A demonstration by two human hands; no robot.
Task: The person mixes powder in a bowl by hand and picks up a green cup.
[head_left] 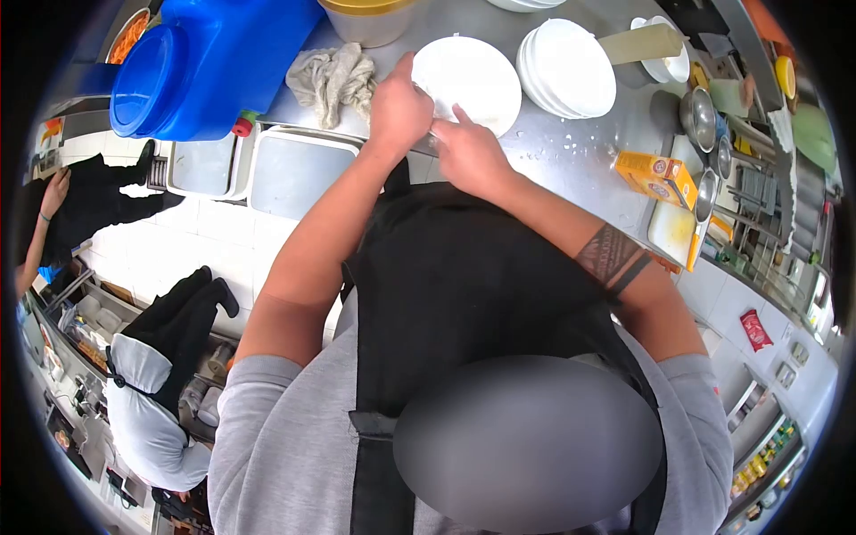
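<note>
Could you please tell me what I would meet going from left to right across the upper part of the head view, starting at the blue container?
Blue container, crumpled cloth, single white dish, stack of white dishes, orange box.

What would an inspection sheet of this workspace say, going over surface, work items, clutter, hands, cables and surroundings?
Surface: metal counter, water droplets on its near part.
Work items: a white dish in the hands; a stack of white dishes to its right.
Clutter: crumpled cloth and blue container to the left; orange-yellow box to the right.
Hands: left hand grips the dish's left edge; right hand is at its near edge, thumb towards the dish.
Cables: nothing seen on the counter.
Surroundings: pale tiled floor; a person in a white top and another in dark clothing, both left.
</note>
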